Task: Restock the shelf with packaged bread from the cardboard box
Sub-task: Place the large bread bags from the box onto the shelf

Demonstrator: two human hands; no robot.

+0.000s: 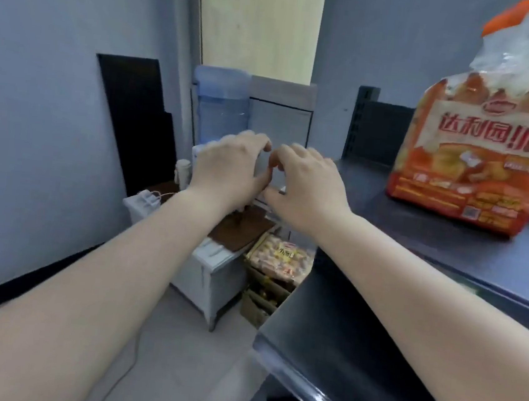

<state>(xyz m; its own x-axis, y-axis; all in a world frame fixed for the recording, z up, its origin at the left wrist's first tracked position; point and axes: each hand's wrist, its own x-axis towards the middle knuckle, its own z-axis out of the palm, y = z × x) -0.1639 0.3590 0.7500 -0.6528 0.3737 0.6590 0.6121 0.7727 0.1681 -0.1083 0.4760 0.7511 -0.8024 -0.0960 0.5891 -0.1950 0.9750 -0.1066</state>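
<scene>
Both bare forearms are reaching forward from the bottom of the view, filling the foreground. At their ends, the left hand (227, 170) and the right hand (307, 188) are hovering side by side in mid-air, backs toward the camera, fingers curled loosely and fingertips nearly meeting; neither is gripping anything, and both are hanging clear of the shelving.

To the right, a dark grey shelf (447, 249) is carrying one bag of packaged bread (476, 157), an orange and clear plastic pack with red Chinese lettering, standing upright with its gathered top rising out of the frame. It is sitting well to the right of the right hand, apart from it. A lower shelf board (338, 355) of the same unit is jutting out below the right forearm.

Down on the floor, between the shelving and a small white cabinet (209, 276), an open cardboard box (261, 308) is holding another bread pack (280, 257), yellowish and lying flat on top. A brown mat (240, 230) is covering the cabinet top, and a water dispenser with a blue bottle (221, 104) is standing behind the hands. A black panel (135, 115) is leaning against the pale blue wall on the left.
</scene>
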